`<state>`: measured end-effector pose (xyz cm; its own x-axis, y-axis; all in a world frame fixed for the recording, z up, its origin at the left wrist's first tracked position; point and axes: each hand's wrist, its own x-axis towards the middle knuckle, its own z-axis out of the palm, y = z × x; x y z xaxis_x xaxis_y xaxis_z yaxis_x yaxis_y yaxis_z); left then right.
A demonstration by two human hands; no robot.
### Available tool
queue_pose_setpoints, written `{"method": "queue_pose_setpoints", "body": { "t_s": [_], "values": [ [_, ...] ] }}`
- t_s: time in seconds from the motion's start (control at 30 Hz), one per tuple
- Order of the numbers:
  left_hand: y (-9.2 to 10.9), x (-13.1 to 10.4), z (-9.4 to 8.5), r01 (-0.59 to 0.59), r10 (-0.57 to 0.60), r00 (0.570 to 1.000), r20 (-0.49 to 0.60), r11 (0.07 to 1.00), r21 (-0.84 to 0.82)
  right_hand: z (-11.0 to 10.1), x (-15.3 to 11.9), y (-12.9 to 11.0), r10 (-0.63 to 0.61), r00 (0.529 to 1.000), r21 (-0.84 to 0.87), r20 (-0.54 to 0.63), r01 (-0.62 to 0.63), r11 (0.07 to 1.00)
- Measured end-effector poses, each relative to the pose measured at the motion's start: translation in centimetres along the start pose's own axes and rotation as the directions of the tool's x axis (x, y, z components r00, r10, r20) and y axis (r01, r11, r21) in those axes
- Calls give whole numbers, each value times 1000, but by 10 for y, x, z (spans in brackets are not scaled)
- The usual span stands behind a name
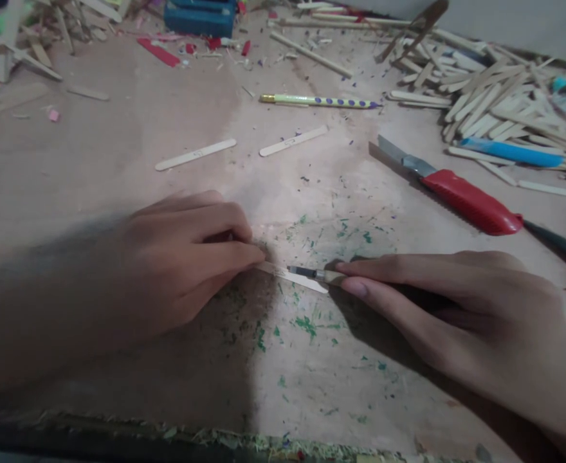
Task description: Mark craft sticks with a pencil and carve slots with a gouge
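Note:
A pale wooden stick with faint marks lies on the worktop at the centre, its left end under the fingertips of my left hand, which pinch it against the surface. From the right, my right hand grips a thin tool between thumb and forefinger. The tool's dark metal tip rests at the marked part of the stick. Two more marked sticks lie beyond my hands, one on the left and one on the right.
Behind them lies a patterned pencil. A red-handled cutter sits at the right, near a heap of wooden sticks and a blue tube. A blue block stands at the back. Green scraps dot the worktop.

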<state>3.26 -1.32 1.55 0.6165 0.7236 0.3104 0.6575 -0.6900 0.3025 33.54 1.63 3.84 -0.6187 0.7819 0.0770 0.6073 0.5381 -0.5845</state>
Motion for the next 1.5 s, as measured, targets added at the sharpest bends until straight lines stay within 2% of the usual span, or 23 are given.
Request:
{"method": "queue_pose_setpoints", "body": {
  "t_s": [0.13,0.33,0.53,0.67,1.0,1.17,1.4,1.5],
  "values": [
    [0,0,-1,25,-25,1000,12,999,-35,0,0,1,-24,999,46,26,23,999],
    [1,4,-3,-14,14,1000,0,1000,-15,5,-1,-2,-36,998,30,53,34,999],
    [3,0,-3,22,-21,1000,17,1000,-23,11,1,-9,-25,998,57,56,22,998],
    [2,-1,-2,13,-14,1000,16,1000,12,13,1,-8,-47,998,70,43,44,997],
    [2,0,0,43,-43,999,24,999,-18,15,1,-7,-40,999,105,22,37,994],
    [2,0,-1,25,-25,999,26,1000,-12,18,2,-5,-106,994,110,-3,105,988],
    [1,-2,1,19,-19,1000,9,1000,-10,14,4,-9,-53,998,136,32,49,990],
    [2,2,1,27,-27,1000,2,999,-44,9,4,-7,-11,1000,140,-4,11,990]
  ]
}}
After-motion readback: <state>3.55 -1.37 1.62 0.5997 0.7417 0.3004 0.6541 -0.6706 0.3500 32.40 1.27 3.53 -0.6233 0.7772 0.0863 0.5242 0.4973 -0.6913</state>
